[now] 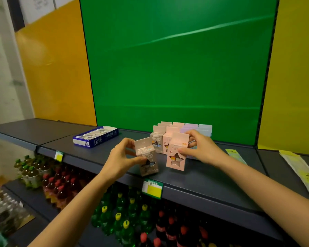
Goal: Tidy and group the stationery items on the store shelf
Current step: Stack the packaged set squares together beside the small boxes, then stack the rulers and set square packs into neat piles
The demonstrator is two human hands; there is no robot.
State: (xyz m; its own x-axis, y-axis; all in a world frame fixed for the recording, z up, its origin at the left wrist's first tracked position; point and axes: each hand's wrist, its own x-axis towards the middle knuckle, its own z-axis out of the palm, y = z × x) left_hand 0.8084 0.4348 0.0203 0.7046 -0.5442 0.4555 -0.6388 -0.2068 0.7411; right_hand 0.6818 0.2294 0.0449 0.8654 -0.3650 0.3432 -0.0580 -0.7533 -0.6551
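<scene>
Sorting step: two star-window boxes were held at the front of the shelf (212, 177); neither was judged to be set into a row yet.
Left hand (122, 155): fingers and thumb were curled round the grey box (146, 157), which was tilted and close to the shelf's front edge.
Right hand (202, 148): the pink box (177, 154) was pinched by its upper part, thumb on the front face, fingers behind. It was near upright; contact with the shelf could not be told.
Grouped rows (204, 130): grey, pink, lilac and pale blue boxes were packed against the green back panel, just behind the held pair.
Blue carton (95, 137): left of the rows, apart from them.
Risk, edge: if released tilted so near the edge, the grey box could be tipped onto the bottles (125, 211) below.
Risk, rows: standing boxes could be toppled if the pink box were pushed in carelessly.
Risk, colour: grey and pink columns stood side by side, so a box could be misfiled.
</scene>
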